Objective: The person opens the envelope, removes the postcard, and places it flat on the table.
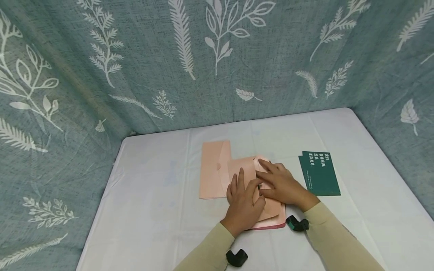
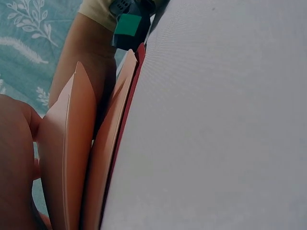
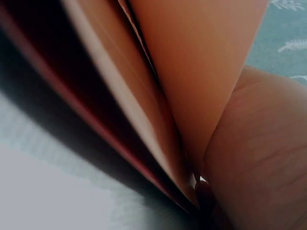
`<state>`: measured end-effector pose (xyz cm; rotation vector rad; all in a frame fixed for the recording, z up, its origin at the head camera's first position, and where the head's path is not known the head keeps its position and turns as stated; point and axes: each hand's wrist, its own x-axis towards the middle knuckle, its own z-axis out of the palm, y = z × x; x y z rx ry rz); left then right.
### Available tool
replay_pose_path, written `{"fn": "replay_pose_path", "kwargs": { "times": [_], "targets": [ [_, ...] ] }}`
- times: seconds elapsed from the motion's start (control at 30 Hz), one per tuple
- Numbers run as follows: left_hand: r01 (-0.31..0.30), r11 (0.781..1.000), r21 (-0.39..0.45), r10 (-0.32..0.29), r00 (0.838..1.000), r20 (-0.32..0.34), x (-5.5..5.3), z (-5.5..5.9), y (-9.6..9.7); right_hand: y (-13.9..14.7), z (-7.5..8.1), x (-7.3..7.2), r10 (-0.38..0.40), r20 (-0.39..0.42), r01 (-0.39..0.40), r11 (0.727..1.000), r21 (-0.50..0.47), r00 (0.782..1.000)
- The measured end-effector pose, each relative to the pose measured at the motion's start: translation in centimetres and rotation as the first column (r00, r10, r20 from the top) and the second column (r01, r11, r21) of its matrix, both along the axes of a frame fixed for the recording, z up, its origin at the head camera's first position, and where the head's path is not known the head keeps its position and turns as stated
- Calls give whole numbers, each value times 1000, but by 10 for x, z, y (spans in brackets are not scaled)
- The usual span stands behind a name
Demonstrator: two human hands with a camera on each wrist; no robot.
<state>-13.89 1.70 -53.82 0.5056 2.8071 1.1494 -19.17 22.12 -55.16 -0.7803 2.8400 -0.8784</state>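
A pink envelope [image 1: 246, 165] lies slanted on top of other pink paper pieces, with a red edge [image 1: 268, 227] showing beneath. My left hand [image 1: 242, 205] rests on this envelope, fingers spread over its face and the index fingertip near its right edge. From the right, my right hand [image 1: 283, 184] reaches in, its extended fingers touching the envelope's right edge and flap. A sliver of dark green shows at that edge between the hands. In the left wrist view the upper envelope [image 2: 72, 139] tilts up from the pink layer [image 2: 108, 143] below. The right fingertips' undersides are hidden.
Another pink envelope [image 1: 211, 169] with a rounded flap lies to the left, partly under the worked one. Dark green cards [image 1: 322, 177] with white print overlap at the right. White cloth [image 1: 152, 188] covers the table, and patterned curtains [image 1: 142, 56] hang around it.
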Motion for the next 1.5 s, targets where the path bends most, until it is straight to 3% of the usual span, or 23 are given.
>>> {"fn": "replay_pose_path", "kwargs": {
  "times": [0.47,1.5],
  "targets": [
    [2,1000,5,-2,1000,27,-1,1,-1,-2,6,6,-46,23,45,997,61,999],
    [10,1000,22,-11,999,34,-2,1,-3,-1,12,14,-84,53,79,993,86,995]
  ]
}}
